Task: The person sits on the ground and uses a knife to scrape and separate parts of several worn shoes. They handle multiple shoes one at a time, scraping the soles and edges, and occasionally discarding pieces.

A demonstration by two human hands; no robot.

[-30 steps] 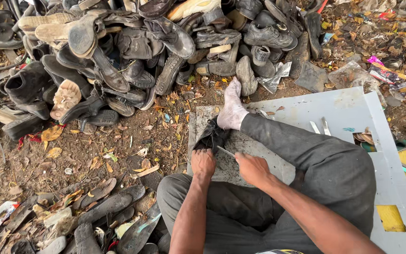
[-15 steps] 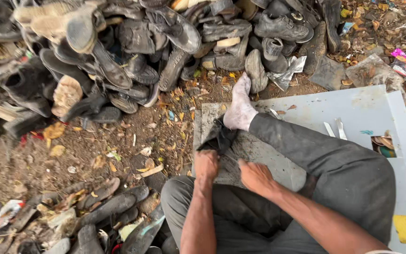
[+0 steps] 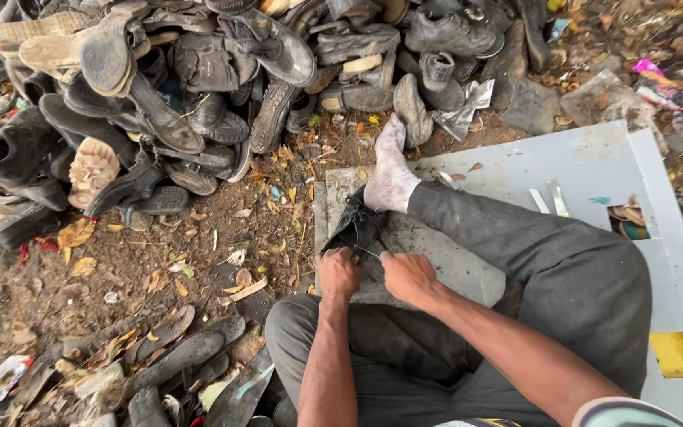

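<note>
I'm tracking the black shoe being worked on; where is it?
In the head view, centre: the black shoe lies on the grey board, under the foot, gripped by both hands.

shoe pile (image 3: 199, 87) cut off at top, black shoe (image 3: 355, 225) partly under heel

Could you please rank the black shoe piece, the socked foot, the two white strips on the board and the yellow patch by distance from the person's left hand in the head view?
From the left hand:
1. Black shoe piece, in its grip, just above.
2. Socked foot, pinning the piece, farther up.
3. Two white strips, up to the right on the grey board.
4. Yellow patch, far right at the board's lower edge.
</note>
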